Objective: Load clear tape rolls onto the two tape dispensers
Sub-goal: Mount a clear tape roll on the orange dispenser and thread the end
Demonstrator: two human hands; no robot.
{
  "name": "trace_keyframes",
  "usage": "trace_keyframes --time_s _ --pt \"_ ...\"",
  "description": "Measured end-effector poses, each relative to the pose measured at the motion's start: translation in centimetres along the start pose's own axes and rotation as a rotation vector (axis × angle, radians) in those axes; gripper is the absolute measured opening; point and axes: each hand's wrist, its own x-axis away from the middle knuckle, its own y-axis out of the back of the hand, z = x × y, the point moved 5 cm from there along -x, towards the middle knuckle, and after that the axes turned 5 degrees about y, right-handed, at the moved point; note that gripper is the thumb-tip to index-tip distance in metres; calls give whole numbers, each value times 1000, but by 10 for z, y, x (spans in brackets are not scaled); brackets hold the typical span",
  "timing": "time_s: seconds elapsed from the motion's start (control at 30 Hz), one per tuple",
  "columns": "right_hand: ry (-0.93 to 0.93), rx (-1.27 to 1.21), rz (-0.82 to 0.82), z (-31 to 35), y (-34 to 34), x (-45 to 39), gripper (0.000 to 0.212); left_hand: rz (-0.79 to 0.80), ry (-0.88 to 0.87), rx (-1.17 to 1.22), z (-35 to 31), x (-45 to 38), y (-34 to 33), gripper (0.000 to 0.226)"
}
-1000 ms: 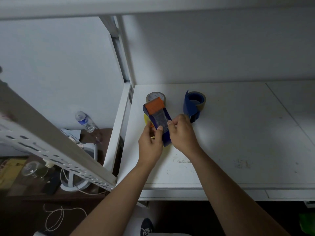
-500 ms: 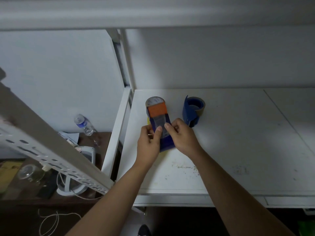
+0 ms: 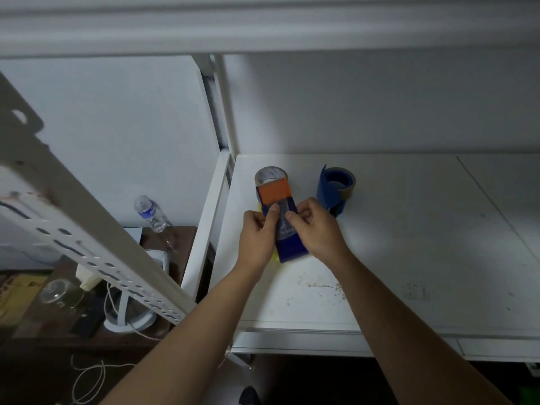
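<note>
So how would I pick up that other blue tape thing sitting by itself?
Take the second blue dispenser by its narrow handle end, the part nearest the right hand. Come from the front, since the wide curved guard and the roll fill the far end and look too bulky to wrap fingers around.

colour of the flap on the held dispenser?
Orange flap on a dark blue dispenser; head view.

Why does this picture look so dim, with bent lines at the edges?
Head view: light is weak, brightest on the white shelf behind the hands, darkest at the floor; the wide lens bows the beam overhead; the metal upright at left is close and blurred; the dispenser stays fairly sharp.
</note>
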Motion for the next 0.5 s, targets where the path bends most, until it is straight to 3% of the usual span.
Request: trace_keyframes --time_s 0.23,0.4,0.5 --pt "88 2 -111 -3 -5 5 20 100 42 75 16 8 -4 55" --pt "-29 -251 -129 -6 -4 6 9 185 -82 -186 20 16 -12 29" --pt "-85 -325 -100 -12 -2 5 5 199 -169 -211 15 17 -16 28"
